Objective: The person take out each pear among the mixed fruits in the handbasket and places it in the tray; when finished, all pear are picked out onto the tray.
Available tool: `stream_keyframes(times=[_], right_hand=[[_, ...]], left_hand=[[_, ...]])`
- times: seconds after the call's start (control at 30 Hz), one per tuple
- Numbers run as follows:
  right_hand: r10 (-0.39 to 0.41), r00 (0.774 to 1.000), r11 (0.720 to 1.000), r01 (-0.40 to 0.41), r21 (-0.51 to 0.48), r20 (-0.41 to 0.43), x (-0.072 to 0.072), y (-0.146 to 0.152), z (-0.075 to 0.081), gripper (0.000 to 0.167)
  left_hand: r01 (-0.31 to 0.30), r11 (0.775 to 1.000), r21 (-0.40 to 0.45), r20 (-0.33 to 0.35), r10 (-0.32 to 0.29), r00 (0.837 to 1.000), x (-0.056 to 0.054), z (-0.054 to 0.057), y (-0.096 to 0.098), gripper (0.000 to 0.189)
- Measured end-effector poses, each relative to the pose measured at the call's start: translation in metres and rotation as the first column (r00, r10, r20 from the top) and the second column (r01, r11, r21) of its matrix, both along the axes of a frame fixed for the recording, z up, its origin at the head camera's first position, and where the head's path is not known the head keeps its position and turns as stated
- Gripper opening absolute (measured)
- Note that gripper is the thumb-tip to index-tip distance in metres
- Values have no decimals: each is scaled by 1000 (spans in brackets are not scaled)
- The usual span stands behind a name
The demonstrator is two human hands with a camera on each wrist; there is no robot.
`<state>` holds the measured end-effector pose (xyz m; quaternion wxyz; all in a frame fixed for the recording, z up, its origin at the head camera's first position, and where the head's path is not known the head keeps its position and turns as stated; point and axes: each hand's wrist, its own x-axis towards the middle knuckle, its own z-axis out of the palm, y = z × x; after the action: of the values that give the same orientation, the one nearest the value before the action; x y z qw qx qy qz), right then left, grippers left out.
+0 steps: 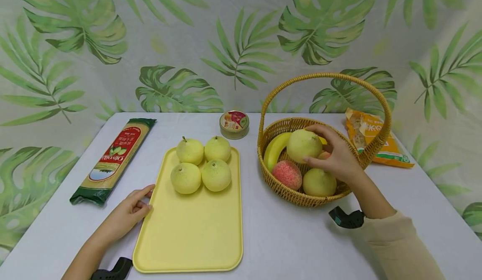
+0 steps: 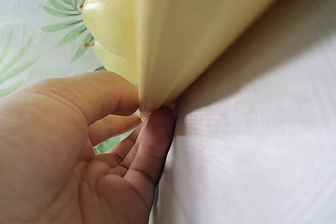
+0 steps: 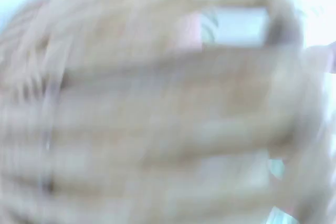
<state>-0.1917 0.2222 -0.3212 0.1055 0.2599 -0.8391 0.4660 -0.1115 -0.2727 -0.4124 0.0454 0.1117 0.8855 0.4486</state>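
Above the wicker basket [image 1: 286, 192], my right hand [image 1: 337, 156] grips a round yellow-green pear [image 1: 304, 146] between thumb and fingers. In the basket lie a banana [image 1: 276, 150], a pinkish-red peach [image 1: 287, 175] and another pear [image 1: 319, 183]; the hand partly hides an orange-toned fruit. My left hand [image 1: 129, 213] pinches the left rim of the yellow tray [image 1: 193, 234], thumb and fingertips at its edge [image 2: 149, 77] in the left wrist view. Several pears [image 1: 216, 175] sit grouped at the tray's far end. The right wrist view shows only blurred basket weave [image 3: 157, 119].
A pack of spaghetti [image 1: 116, 158] lies left of the tray. A round tin [image 1: 234, 125] stands at the table's back. An orange bag [image 1: 376, 140] lies behind the basket's right side. The tall basket handle [image 1: 324, 75] arches over the fruit.
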Motion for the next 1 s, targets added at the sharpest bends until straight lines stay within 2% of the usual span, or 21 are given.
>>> stream_keyframes(times=[0.13, 0.27, 0.5, 0.8, 1.0], right_hand=[[71, 992, 996, -76, -50, -100, 14, -20, 4, 71], [165, 978, 981, -176, -84, -125, 29, -45, 1, 70], [273, 961, 962, -274, -15, -46, 48, -92, -11, 66], [391, 920, 920, -391, -5, 31, 56, -151, -40, 66], [401, 910, 915, -404, 10, 103, 61, -179, -59, 64]], left_hand=[[0, 1000, 6, 4, 0, 1000, 0, 1, 0, 51], [1, 1000, 10, 14, -1, 1000, -1, 2, 0, 52], [2, 1000, 9, 14, -2, 1000, -1, 0, 0, 52], [4, 1000, 15, 15, -4, 1000, -1, -1, -1, 52], [3, 1000, 5, 7, -3, 1000, -1, -1, -1, 51]])
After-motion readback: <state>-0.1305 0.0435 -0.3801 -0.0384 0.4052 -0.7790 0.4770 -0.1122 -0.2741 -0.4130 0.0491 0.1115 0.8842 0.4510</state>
